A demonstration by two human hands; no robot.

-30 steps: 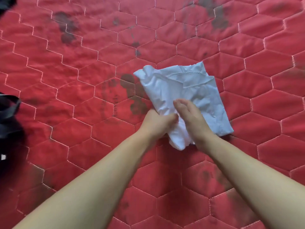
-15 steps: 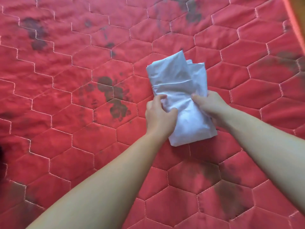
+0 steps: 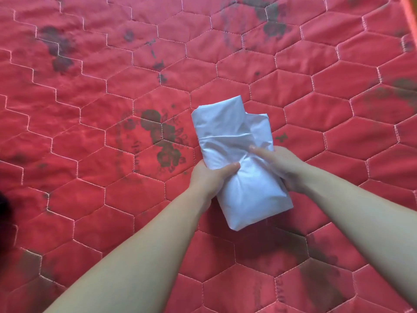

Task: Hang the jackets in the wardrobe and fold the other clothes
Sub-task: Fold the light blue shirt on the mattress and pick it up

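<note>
A white garment (image 3: pixel 239 163), of thin, smooth woven fabric with soft creases, is folded into a compact oblong bundle and lies on a red quilted mattress (image 3: pixel 90 136), slightly right of the middle of the view. The bundle's near end is rounded and plump; its far end shows two stepped layers, the left layer reaching further than the right. A horizontal fold line crosses the bundle at about mid-length. The left hand (image 3: pixel 208 176) grips the left edge of the bundle, thumb lying across the top surface and the remaining fingers curled under the fabric. The right hand (image 3: pixel 285 168) holds the right edge, index finger extended along the top layer towards the centre and thumb bearing on the fabric; the other fingers are hidden beneath the cloth. Both bare forearms reach in from the lower edge of the view. The mattress cover is stitched in a pale thread in a repeating hexagon pattern, giving slightly padded cells, and carries faded dark printed floral motifs (image 3: pixel 162 141). A blurred dark object (image 3: pixel 4 213) shows at the left edge; its nature cannot be determined.
</note>
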